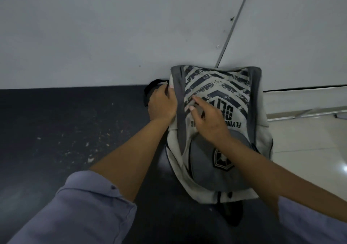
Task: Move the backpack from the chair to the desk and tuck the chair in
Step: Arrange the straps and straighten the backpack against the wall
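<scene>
A grey and beige backpack (pixel 221 131) with dark chevron stripes and black lettering lies flat on the dark desk (pixel 65 131), its top end against the wall. My left hand (pixel 162 103) grips the bag's left side, close to a black strap (pixel 150 87) that sticks out there. My right hand (pixel 208 120) rests on the bag's front with the fingers spread, holding nothing. The chair is out of view.
A pale grey wall (pixel 112 28) rises right behind the desk, with a panel seam running diagonally. To the right of the desk lies a shiny light tiled floor (pixel 309 140). Pale scuff marks dot the desk's left part.
</scene>
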{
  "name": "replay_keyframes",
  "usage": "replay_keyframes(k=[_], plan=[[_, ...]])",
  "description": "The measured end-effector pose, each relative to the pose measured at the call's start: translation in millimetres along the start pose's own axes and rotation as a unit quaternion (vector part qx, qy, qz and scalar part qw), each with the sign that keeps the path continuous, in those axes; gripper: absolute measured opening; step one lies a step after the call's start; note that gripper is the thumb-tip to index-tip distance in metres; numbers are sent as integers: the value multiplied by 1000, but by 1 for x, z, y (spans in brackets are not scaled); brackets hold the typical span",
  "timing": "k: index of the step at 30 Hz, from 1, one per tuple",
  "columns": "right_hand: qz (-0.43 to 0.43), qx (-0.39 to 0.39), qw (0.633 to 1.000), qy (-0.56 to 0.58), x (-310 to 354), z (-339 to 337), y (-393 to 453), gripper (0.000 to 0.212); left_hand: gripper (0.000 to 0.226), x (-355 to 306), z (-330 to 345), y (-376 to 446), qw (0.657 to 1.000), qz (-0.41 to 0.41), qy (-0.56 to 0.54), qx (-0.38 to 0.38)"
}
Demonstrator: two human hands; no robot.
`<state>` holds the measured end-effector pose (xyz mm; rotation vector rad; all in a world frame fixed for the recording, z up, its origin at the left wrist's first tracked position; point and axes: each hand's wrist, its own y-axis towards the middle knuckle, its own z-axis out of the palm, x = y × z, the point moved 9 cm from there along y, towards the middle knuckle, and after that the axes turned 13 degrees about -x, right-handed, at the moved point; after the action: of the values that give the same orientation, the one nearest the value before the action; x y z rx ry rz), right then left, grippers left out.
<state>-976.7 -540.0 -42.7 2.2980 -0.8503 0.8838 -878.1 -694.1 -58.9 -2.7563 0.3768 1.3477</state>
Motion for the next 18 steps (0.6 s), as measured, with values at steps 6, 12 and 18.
replay_keyframes(k=[6, 12, 18], plan=[[42, 3, 996, -83, -42, -49, -42, 45, 43, -30, -16, -82, 974, 195, 111, -31], [29, 25, 976, -215, -98, -86, -82, 48, 48, -17, 9, -153, 946, 229, 228, 10], [44, 115, 964, -235, -141, -69, -93, 67, 65, 5, 39, -174, 928, 188, 316, 55]])
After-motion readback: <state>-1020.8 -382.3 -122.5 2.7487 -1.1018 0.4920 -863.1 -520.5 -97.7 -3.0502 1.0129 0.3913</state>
